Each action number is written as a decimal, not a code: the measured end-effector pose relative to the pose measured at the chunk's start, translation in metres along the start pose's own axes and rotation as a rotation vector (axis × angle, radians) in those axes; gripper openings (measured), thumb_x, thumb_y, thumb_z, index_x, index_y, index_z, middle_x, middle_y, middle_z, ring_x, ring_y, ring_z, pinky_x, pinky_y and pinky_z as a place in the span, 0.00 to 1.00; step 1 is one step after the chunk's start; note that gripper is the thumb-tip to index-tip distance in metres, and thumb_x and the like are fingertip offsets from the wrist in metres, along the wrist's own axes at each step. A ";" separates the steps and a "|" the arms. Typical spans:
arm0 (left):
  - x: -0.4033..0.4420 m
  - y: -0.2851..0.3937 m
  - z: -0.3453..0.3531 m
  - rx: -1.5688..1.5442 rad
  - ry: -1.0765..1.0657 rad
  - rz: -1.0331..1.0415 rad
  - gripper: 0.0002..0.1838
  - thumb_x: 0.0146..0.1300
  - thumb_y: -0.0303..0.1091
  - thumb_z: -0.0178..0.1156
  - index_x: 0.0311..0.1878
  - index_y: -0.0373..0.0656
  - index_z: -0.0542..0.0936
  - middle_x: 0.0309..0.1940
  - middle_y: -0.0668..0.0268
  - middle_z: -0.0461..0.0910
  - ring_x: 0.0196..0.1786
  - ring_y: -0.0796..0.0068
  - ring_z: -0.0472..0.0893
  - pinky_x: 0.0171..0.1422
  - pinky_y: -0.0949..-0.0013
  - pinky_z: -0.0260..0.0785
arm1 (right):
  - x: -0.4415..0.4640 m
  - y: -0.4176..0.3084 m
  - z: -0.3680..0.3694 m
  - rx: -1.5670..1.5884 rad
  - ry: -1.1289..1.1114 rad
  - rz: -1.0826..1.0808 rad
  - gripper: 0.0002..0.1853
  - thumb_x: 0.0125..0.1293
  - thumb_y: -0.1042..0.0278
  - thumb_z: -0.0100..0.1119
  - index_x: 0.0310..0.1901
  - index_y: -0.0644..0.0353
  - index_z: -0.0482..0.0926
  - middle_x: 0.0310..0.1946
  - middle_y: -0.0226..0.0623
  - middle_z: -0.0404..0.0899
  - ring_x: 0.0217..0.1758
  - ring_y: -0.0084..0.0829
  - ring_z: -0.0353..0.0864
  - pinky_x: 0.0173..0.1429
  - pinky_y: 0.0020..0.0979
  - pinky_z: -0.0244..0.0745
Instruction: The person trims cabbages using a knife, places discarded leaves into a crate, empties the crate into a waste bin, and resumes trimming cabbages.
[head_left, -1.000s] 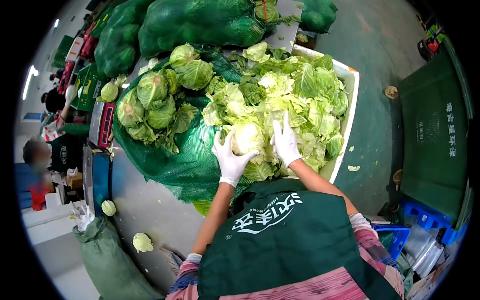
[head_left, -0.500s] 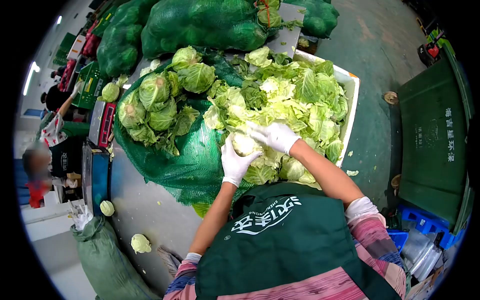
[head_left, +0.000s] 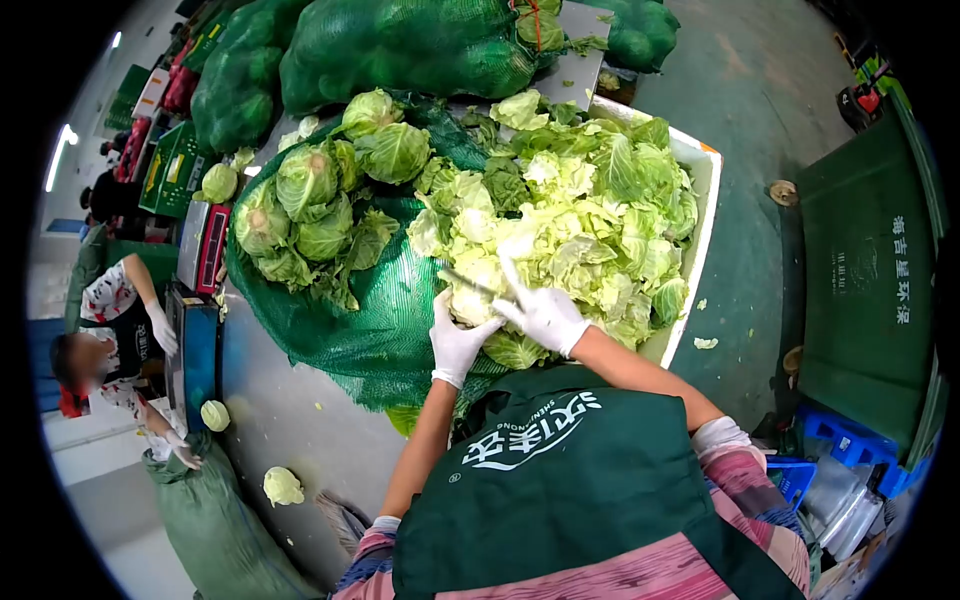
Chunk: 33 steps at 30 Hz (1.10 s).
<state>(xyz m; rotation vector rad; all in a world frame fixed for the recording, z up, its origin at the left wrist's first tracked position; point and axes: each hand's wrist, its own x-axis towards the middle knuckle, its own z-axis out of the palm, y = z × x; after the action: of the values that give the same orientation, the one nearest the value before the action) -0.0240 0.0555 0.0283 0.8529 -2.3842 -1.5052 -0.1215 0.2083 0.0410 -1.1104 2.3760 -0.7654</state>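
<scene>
My left hand (head_left: 457,338), in a white glove, cups a pale trimmed cabbage (head_left: 472,303) from the left and below. My right hand (head_left: 545,317), also gloved, is closed on a knife (head_left: 466,283), one finger raised. Its narrow blade points left across the top of the cabbage; whether it touches is unclear. The handle is hidden in the glove. Loose cabbage leaves (head_left: 600,215) fill the white box (head_left: 708,215) beyond my right hand. To the left, whole cabbages (head_left: 308,178) with outer leaves sit on a green mesh bag (head_left: 395,290).
Full mesh sacks (head_left: 410,50) lie at the back of the metal table (head_left: 290,400). Two small pale cabbages (head_left: 283,486) rest near its left edge. A co-worker (head_left: 120,320) stands at the left by a green sack (head_left: 215,520). A large green bin (head_left: 865,260) stands at the right.
My right hand has come slightly down and left, and the knife blade now shows over the cabbage. My left hand has shifted a little left. The co-worker has turned and reached toward the green sack.
</scene>
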 end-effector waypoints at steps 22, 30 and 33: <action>-0.026 -0.011 0.012 0.177 0.109 0.147 0.45 0.37 0.42 0.82 0.55 0.35 0.66 0.41 0.49 0.81 0.43 0.53 0.83 0.48 0.59 0.76 | 0.057 0.091 -0.015 0.133 0.274 0.424 0.31 0.70 0.40 0.46 0.63 0.57 0.72 0.34 0.51 0.83 0.38 0.46 0.82 0.44 0.41 0.75; -0.017 -0.013 0.005 0.104 0.034 0.044 0.41 0.40 0.39 0.81 0.52 0.34 0.65 0.42 0.48 0.82 0.44 0.63 0.85 0.44 0.65 0.80 | 0.033 0.012 -0.009 0.099 0.049 0.242 0.54 0.55 0.33 0.61 0.74 0.58 0.48 0.45 0.57 0.77 0.43 0.54 0.80 0.49 0.45 0.76; -0.014 -0.013 0.002 0.141 0.018 0.064 0.40 0.41 0.38 0.81 0.52 0.34 0.65 0.41 0.48 0.82 0.43 0.63 0.86 0.42 0.65 0.80 | 0.051 0.038 0.002 0.158 0.072 0.125 0.32 0.55 0.40 0.64 0.42 0.68 0.77 0.35 0.55 0.79 0.37 0.51 0.79 0.43 0.43 0.74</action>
<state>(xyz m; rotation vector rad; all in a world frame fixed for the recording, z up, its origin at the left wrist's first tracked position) -0.0093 0.0609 0.0177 0.8065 -2.5033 -1.3137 -0.1723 0.1881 0.0089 -0.8753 2.3700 -0.9444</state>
